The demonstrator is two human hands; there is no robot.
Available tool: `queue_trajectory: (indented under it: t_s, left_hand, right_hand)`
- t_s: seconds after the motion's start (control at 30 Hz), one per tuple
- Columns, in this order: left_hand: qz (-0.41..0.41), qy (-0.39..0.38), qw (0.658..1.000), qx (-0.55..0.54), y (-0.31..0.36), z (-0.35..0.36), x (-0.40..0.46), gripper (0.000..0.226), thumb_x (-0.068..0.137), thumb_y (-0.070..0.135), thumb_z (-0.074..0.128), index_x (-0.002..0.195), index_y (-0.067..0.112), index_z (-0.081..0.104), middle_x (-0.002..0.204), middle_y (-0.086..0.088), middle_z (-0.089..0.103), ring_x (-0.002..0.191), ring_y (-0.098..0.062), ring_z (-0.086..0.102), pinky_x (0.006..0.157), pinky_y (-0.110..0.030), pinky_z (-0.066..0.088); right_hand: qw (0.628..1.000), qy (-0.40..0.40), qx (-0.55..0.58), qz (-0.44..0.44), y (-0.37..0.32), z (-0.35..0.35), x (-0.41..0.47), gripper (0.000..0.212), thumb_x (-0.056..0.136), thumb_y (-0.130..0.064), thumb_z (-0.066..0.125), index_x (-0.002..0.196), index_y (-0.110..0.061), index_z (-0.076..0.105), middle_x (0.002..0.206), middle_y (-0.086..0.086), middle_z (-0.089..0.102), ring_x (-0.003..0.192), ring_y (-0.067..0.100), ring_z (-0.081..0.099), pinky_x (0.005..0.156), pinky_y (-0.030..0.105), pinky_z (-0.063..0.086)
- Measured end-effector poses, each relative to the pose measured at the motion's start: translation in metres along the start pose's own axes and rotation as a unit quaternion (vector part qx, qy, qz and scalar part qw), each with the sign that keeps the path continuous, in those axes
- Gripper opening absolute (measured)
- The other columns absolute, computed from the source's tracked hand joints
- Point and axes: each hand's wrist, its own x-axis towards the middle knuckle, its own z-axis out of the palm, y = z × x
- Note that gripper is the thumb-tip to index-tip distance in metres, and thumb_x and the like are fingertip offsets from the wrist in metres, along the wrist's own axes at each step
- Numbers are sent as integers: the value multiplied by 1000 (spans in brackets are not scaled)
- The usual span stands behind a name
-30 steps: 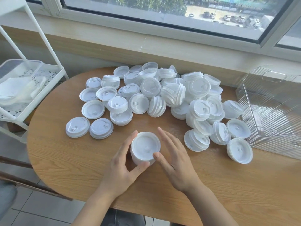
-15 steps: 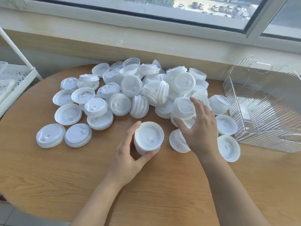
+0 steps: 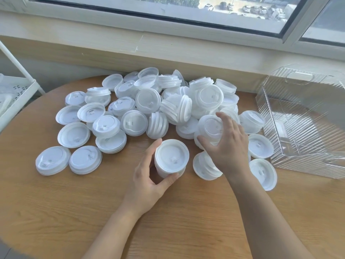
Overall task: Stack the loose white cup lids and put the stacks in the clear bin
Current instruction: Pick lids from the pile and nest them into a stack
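Observation:
A heap of loose white cup lids (image 3: 149, 109) covers the middle and back of the round wooden table (image 3: 56, 212). My left hand (image 3: 147, 178) grips a short stack of lids (image 3: 170, 157) that stands on the table, thumb and fingers curled round its side. My right hand (image 3: 226, 146) is just to the right, fingers curled round a lid (image 3: 210, 126) at the near edge of the heap. The clear ribbed bin (image 3: 302, 128) stands at the right with nothing visible inside.
A white wire shelf cart (image 3: 16, 94) stands off the table's left edge. A window sill and wall run behind the heap. Bare wood lies between my arms and the table's front edge. Small partial stacks (image 3: 205, 167) lie near my right wrist.
My right hand left the stack and reached right and back into the heap, closing on a lid. My left hand stays on the stack. The camera has swung right.

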Motion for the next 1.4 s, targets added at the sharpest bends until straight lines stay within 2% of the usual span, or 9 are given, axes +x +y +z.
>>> queue_trajectory:
  t_s: [0.23, 0.43, 0.6, 0.7, 0.87, 1.0, 1.1, 1.3, 1.4]
  left_hand:
    - [-6, 2, 1000, -1, 4, -8, -27, 88, 81, 54, 84, 154, 47, 35, 146, 23, 57, 139, -10, 53, 112, -23, 43]
    - [-13, 11, 1000, 0, 4, -16, -52, 87, 79, 57, 83, 153, 50, 36, 144, 21, 58, 136, -12, 56, 111, -32, 48]
    - [-15, 20, 1000, 13, 6, -20, -65, 87, 80, 55, 82, 153, 46, 37, 145, 23, 57, 135, -10, 56, 110, -34, 48]
    - [-19, 17, 1000, 13, 4, -22, -66, 88, 81, 52, 85, 154, 47, 36, 144, 19, 59, 134, -14, 57, 110, -40, 49]
    - [-19, 12, 1000, 19, 6, -22, -65, 88, 81, 41, 88, 153, 46, 37, 142, 22, 60, 133, -10, 57, 109, -28, 47]
    - [-13, 11, 1000, 12, 8, -22, -65, 86, 82, 50, 85, 153, 44, 37, 142, 22, 59, 134, -9, 57, 107, -22, 45]
    - [-9, 17, 1000, 12, 8, -22, -65, 86, 82, 61, 78, 154, 40, 38, 147, 28, 52, 137, -6, 53, 109, -20, 43]
    - [-6, 14, 1000, 2, 2, -21, -65, 88, 83, 57, 81, 156, 38, 36, 152, 20, 51, 140, -13, 53, 112, -47, 47]
    - [0, 14, 1000, 4, 2, -21, -64, 90, 83, 56, 81, 158, 36, 35, 153, 19, 51, 141, -13, 52, 113, -49, 46]
  right_hand:
    - [974, -57, 219, -21, -27, -21, -48, 77, 85, -49, 81, 151, -51, 41, 137, -18, 53, 128, 3, 50, 102, 23, 41]
    - [942, -164, 287, -65, -48, -18, -86, 60, 87, -48, 73, 143, -53, 51, 141, -19, 54, 135, 0, 46, 97, 2, 32]
    - [945, -161, 274, -75, -58, -14, -100, 56, 83, -41, 78, 133, -38, 53, 129, -21, 58, 126, 6, 52, 95, 5, 34]
    - [947, -135, 279, -91, -61, -14, -102, 66, 83, -39, 80, 141, -36, 50, 134, -18, 57, 129, 11, 53, 101, 11, 37]
    - [942, -93, 294, -135, -63, -15, -106, 70, 82, -47, 80, 144, -36, 49, 141, -7, 53, 131, 17, 53, 104, 17, 41]
    - [931, -102, 328, -125, -58, -3, -113, 66, 79, -38, 88, 131, -21, 50, 139, -6, 58, 130, 25, 59, 108, 34, 45]
    - [931, -128, 314, -131, -52, 5, -118, 61, 80, -31, 90, 124, -19, 50, 143, -8, 59, 137, 19, 55, 112, 31, 42]
    - [935, -165, 291, -116, -42, 10, -126, 52, 85, -37, 86, 121, -22, 51, 152, -16, 54, 143, 10, 50, 115, 31, 38]
    - [936, -179, 281, -113, -43, 9, -126, 70, 85, -37, 86, 142, -24, 48, 156, -17, 49, 145, 12, 47, 118, 38, 40]
